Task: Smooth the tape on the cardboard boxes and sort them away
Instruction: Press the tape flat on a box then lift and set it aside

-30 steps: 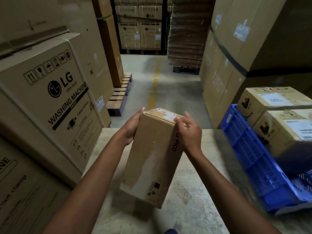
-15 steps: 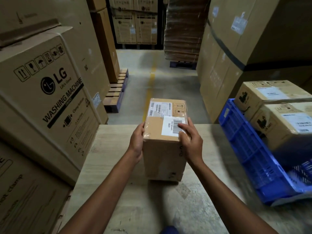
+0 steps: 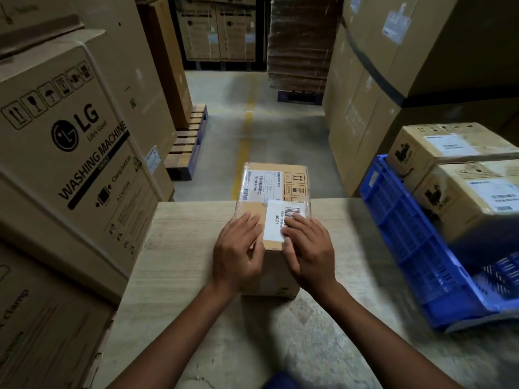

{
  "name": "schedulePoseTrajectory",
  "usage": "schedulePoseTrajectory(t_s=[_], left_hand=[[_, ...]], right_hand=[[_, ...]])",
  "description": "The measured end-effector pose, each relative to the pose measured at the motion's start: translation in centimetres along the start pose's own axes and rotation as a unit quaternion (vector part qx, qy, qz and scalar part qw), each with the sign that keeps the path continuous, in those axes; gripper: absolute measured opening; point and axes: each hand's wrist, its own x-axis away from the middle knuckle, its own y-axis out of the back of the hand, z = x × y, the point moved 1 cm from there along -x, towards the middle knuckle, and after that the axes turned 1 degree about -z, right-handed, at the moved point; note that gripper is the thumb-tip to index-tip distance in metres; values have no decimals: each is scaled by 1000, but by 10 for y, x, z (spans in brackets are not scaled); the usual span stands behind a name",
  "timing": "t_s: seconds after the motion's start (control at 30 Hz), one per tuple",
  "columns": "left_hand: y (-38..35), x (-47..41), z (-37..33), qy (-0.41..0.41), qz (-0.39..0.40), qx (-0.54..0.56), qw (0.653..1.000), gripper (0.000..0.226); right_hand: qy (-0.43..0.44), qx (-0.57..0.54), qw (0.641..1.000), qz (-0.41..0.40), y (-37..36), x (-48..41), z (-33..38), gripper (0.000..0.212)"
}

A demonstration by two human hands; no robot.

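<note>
Both grips lie wide and flat, holding nothing; the left grip (image 3: 236, 252) has its fingers spread over the near left part of the box top, and the right grip (image 3: 308, 248) presses straight fingers onto the near end of the white barcode label (image 3: 276, 223). Neither is curled round anything; the palms hang over the near top edge.

Under them the cardboard box (image 3: 273, 182) stands upright on the desk (image 3: 179, 248), at the middle of its far edge, labels facing up; clear tape (image 3: 253, 196) shows only as a gloss across the printed labels, and whether it has wrinkles I cannot tell.

The change is plain; a second ago the box was tilted, held by its sides with one end lifted; half a second ago it stood on the desk with a grip clasped on each side; now both have let go of the sides and come onto the top face. I judge from this that the placing is finished and the smoothing has just begun; the sweep along the tape is still to be made, and the sorting has not started for this box.

To the right, well apart from the box, a blue crate (image 3: 407, 234) carries two sealed cartons (image 3: 449, 147) (image 3: 477, 192), a likely home for this one; to the left a washing machine carton (image 3: 70, 136) stands against the desk.
</note>
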Motion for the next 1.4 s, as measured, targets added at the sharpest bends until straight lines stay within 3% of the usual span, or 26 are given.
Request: schedulePoseTrajectory(t_s=[0.27,0.33,0.47,0.57,0.7,0.83,0.93,1.03,1.2,1.33,1.4], left_hand=[[15,-24,0,-31,53,-65,996,27],[14,-33,0,-12,98,-69,993,30],[5,-39,-3,37,229,-121,965,64],[3,-41,-6,29,255,-163,953,65],[6,-56,-10,11,227,-188,956,50],[2,-83,-8,11,187,-189,964,38],[-11,-85,-1,59,230,-125,963,55],[-22,-82,4,64,286,-149,944,58],[-17,-110,-1,14,227,-190,955,39],[-21,-117,9,5,134,-142,981,27],[-27,-115,16,-12,152,-142,978,29]], right_hand=[[-7,61,998,33,9,-23,8,21],[-22,82,994,63,9,-29,11,28],[-83,95,976,178,1,-26,16,58],[-96,105,964,224,3,-29,14,64],[-73,126,962,231,11,-37,16,60],[-67,190,944,261,14,-69,13,43],[-94,174,933,302,4,-79,10,62],[-112,144,928,326,-1,-77,6,69],[-35,236,925,297,4,-107,2,43],[-92,205,945,239,-4,-129,-13,30],[-88,179,960,198,-14,-114,-17,26]])
